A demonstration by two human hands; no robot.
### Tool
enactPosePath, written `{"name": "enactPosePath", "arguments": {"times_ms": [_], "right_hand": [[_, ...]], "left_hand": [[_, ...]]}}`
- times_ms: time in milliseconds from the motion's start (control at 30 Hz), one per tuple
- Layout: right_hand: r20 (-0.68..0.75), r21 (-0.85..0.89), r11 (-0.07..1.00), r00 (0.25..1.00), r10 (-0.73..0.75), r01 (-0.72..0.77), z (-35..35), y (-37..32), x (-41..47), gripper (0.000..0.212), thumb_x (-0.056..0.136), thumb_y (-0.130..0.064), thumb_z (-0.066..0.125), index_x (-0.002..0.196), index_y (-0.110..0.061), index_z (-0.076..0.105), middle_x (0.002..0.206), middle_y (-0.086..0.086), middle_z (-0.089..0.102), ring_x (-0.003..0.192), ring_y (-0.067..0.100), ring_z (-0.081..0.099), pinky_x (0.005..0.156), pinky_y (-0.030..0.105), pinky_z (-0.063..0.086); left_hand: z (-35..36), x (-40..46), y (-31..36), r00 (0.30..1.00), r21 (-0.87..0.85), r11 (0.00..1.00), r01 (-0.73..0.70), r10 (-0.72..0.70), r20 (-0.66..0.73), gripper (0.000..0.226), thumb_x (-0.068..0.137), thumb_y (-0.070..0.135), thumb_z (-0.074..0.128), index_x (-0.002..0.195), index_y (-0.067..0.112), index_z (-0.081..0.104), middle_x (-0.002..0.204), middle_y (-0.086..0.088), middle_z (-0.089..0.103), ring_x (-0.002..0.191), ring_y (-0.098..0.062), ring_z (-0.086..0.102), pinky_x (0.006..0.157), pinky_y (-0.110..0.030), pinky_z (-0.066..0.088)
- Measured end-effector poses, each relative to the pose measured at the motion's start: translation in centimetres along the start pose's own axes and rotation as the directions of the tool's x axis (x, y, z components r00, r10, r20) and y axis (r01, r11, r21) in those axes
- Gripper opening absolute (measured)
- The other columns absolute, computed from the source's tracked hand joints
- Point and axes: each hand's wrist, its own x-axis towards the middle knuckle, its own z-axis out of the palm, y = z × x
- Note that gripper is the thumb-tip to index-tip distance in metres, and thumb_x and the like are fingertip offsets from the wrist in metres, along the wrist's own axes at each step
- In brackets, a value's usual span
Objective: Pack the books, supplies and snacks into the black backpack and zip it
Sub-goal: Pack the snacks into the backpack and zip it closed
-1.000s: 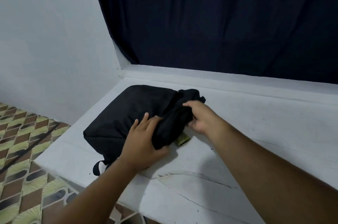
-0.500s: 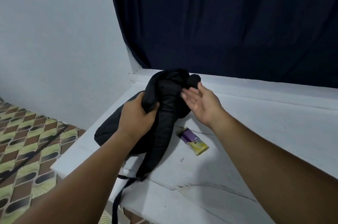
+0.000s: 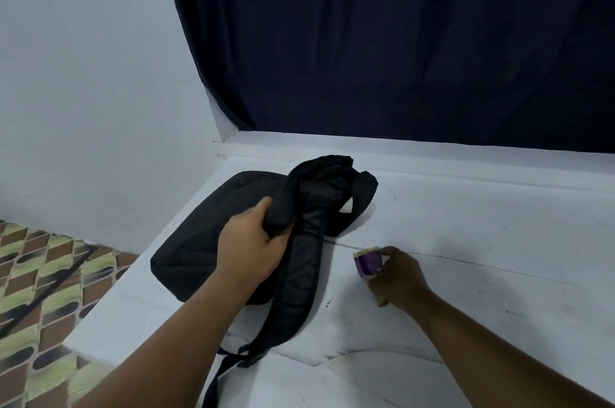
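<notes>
1. Hands at work on a white worktop (image 3: pixel 466 224): the left hand (image 3: pixel 248 246) has its fingers and thumb curled round a bunched fold of the black backpack (image 3: pixel 206 231), lifting that top part clear of the bag's body.
2. Right of the backpack, the right hand (image 3: pixel 399 276) rests low on the worktop with its fingers curled round a purple-and-yellow snack bar (image 3: pixel 367 266), whose purple end sticks out toward the bag.
3. The backpack lies flat near the worktop's left edge; its padded shoulder strap (image 3: pixel 296 284) runs down from the gripped fold toward the near edge, and a thin webbing tail (image 3: pixel 216 381) hangs past that edge.
4. Behind the backpack, a dark navy curtain (image 3: pixel 399 41) hangs down to a white ledge at the back of the worktop.
5. Left of the backpack stand a plain pale wall (image 3: pixel 83 75) and, lower down, a floor (image 3: pixel 40 291) patterned in green and brown.
</notes>
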Motion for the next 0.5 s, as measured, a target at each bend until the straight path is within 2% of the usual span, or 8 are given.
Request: {"name": "enactPosePath", "arguments": {"times_ms": [33,100,200,300,400,500], "right_hand": [[0.009,0.049,0.999,1.000,0.022,-0.022,-1.0,0.4,0.0,0.027,0.076,-0.015,0.075,0.098,-0.023,0.062,0.074,-0.006,0.065,0.057,0.004,0.059,0.041,0.010,0.042],[-0.010,0.185,0.980,0.997,0.072,-0.069,-2.6,1.7,0.0,0.030,0.073,-0.004,0.074,0.097,-0.020,0.065,0.070,-0.002,0.062,0.060,0.014,0.060,0.046,0.016,0.043],[-0.069,0.432,0.895,0.986,0.153,-0.109,-4.6,3.3,0.2,0.033,0.076,0.002,0.070,0.102,-0.019,0.066,0.087,0.008,0.069,0.081,0.027,0.066,0.065,0.030,0.049],[-0.209,0.555,0.829,0.953,0.218,-0.068,-6.7,3.9,0.8,0.034,0.081,-0.009,0.073,0.111,-0.019,0.062,0.100,0.005,0.068,0.086,0.019,0.064,0.065,0.029,0.049],[-0.344,0.624,0.781,0.906,0.245,0.026,-8.9,3.8,1.0,0.043,0.080,-0.010,0.076,0.113,-0.025,0.054,0.101,0.005,0.064,0.085,0.018,0.061,0.060,0.027,0.047],[-0.331,0.672,0.737,0.920,0.210,0.073,-10.2,3.3,0.9,0.048,0.083,-0.010,0.073,0.122,-0.027,0.050,0.102,0.006,0.065,0.090,0.023,0.064,0.068,0.034,0.054]], "left_hand": [[0.8,-0.5,0.3,1.000,0.019,1.000,-0.025,0.025,-0.004,0.032,0.079,0.039,0.070,0.069,0.027,0.042,0.055,0.008,0.047,0.051,-0.015,0.049,0.048,-0.031,0.041],[2.4,-1.7,0.9,0.998,0.068,0.996,-0.055,0.055,-0.001,0.031,0.074,0.041,0.072,0.067,0.025,0.047,0.054,0.010,0.044,0.050,-0.014,0.047,0.046,-0.028,0.038],[4.4,-2.8,1.9,0.994,0.151,0.984,-0.089,0.078,0.075,0.034,0.068,0.051,0.073,0.065,0.022,0.056,0.053,0.008,0.047,0.051,-0.016,0.051,0.044,-0.025,0.037],[5.4,-3.1,3.0,0.961,0.243,0.957,-0.159,0.094,0.259,0.043,0.065,0.063,0.071,0.065,0.023,0.055,0.058,0.012,0.048,0.060,-0.015,0.059,0.046,-0.022,0.030],[5.9,-2.9,4.2,0.902,0.302,0.939,-0.165,0.019,0.432,0.050,0.064,0.074,0.067,0.081,0.028,0.061,0.079,0.013,0.057,0.083,-0.012,0.063,0.058,-0.025,0.039],[5.9,-2.6,4.9,0.797,0.358,0.926,-0.122,-0.123,0.592,0.077,0.052,0.090,0.063,0.107,0.036,0.063,0.099,0.016,0.052,0.105,-0.010,0.054,0.080,-0.030,0.051]]}}
